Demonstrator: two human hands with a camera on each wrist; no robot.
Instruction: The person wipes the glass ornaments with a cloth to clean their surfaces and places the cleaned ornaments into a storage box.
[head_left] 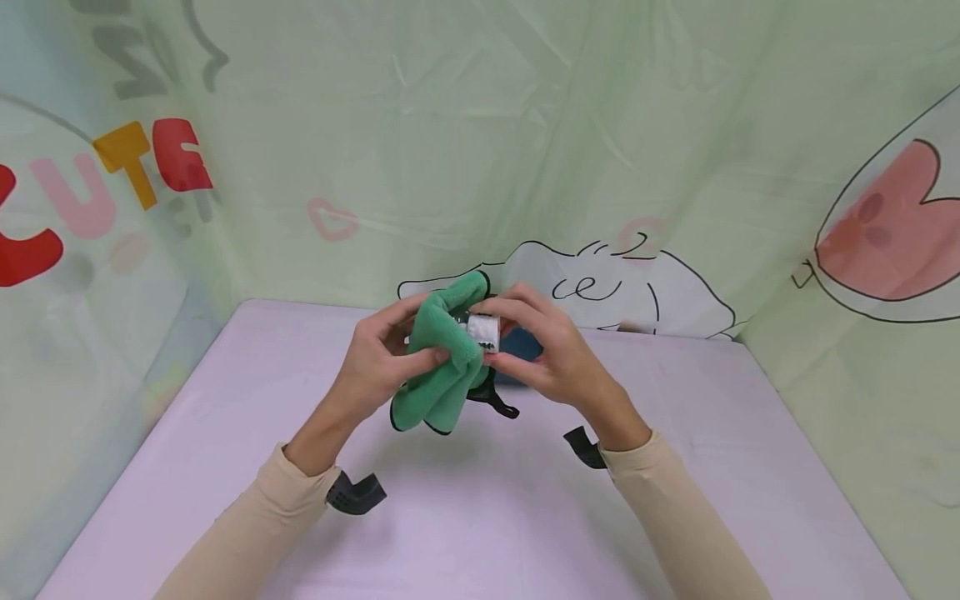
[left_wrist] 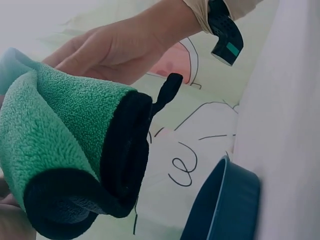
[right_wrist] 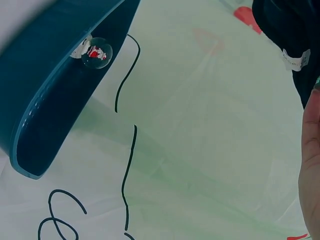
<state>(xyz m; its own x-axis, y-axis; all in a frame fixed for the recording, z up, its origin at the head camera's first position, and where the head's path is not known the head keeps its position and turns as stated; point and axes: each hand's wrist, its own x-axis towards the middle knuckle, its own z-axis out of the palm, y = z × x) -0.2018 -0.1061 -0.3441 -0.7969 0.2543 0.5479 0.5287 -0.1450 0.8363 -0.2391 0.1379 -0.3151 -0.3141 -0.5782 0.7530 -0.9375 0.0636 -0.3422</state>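
My left hand [head_left: 375,358] grips a green plush cloth [head_left: 442,333] with black edging and a black loop, thumb across its front. Its folds hang below the hand. My right hand [head_left: 551,342] pinches a small white, block-like piece [head_left: 483,332] between thumb and fingers, right against the cloth. The cloth covers the piece's left end, so its full shape is hidden. In the left wrist view the cloth [left_wrist: 65,115] fills the left side, bunched and folded. Both hands are raised above the table.
A dark blue bin [left_wrist: 240,205] stands behind the right hand at the table's back. Inside it lies a small snow globe [right_wrist: 96,52] with a red-and-white figure. The lilac table [head_left: 480,517] meets pale printed curtains [head_left: 480,167] at the back and sides.
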